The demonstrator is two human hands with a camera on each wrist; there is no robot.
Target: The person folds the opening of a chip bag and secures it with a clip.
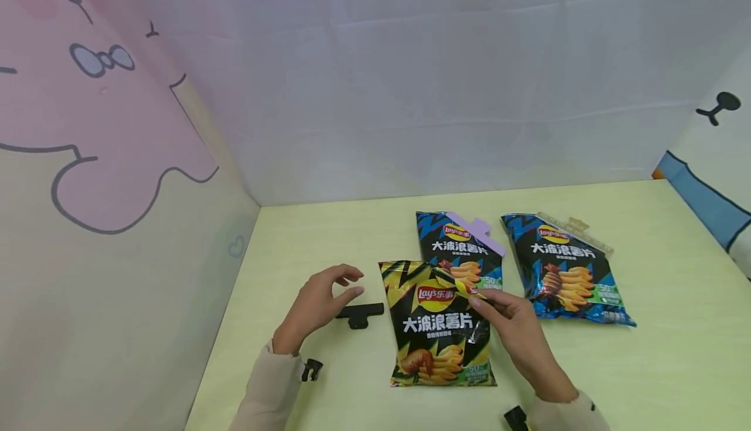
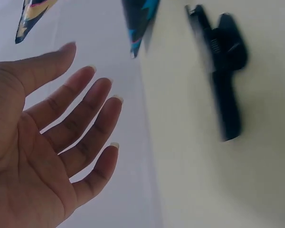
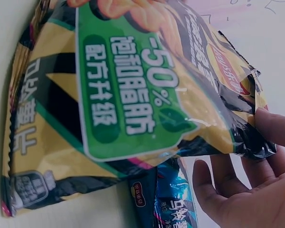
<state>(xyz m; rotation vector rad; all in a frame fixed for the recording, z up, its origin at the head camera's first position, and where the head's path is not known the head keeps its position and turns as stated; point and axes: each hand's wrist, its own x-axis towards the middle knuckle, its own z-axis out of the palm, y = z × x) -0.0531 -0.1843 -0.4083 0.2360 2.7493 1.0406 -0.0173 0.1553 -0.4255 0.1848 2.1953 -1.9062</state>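
A black and yellow chip bag (image 1: 437,333) stands out in the middle of the head view, its top right corner folded over. My right hand (image 1: 519,333) pinches that folded corner between thumb and fingers; the right wrist view shows the bag (image 3: 118,95) sloping away from the hand (image 3: 247,185). My left hand (image 1: 319,304) is held off to the bag's left with its fingers loosely bent and nothing in them. Just beside its fingertips lies a black bag clip (image 1: 359,314). In the left wrist view the palm (image 2: 33,166) shows bare, apart from the clip (image 2: 223,76).
Behind lies a blue chip bag (image 1: 454,248) with a purple clip (image 1: 478,230) across its corner. Further right is another blue chip bag (image 1: 566,274) with a clear beige clip (image 1: 577,230). Cloth walls (image 1: 440,92) border the pale yellow table (image 1: 317,235).
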